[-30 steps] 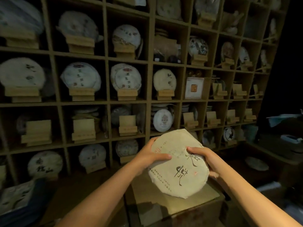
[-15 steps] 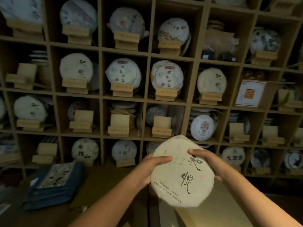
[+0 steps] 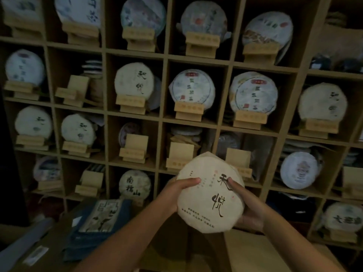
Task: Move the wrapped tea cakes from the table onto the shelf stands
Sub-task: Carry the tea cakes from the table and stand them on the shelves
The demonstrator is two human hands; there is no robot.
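**One cake in hand, mid-carry, not yet on a stand**

Both hands grip the same wrapped tea cake. Left hand clasps its left edge, thumb laid across the printed face. Right hand cups the right and lower edge, thumb near the brush characters. Cake is held up in the air, face toward the camera, slightly tilted, in front of the lower rows of the shelf. It touches neither shelf nor table.

Step, as I read it: transport phase. Pick is done, placement is not.

Empty stands in view:
- empty stand just behind the cake's upper-left edge, flat cakes stacked behind it
- second empty stand one compartment to the left
- third empty stand higher up on the left
- one more stand directly behind the cake, mostly hidden; cannot tell if it is free

Most other compartments already show a cake upright on its stand, e.g. the matching cake with the same characters.

Next move likely calls for:
- pick a free stand; nearest ones are closest
- push the cake forward into the compartment, clear of the dividers
- seat its bottom edge on the ledge, lean it back on the upright, label out
- let go only once it rests stable

Risk: paper wrap is loose at the folds, so the edge could snag on the ledge.
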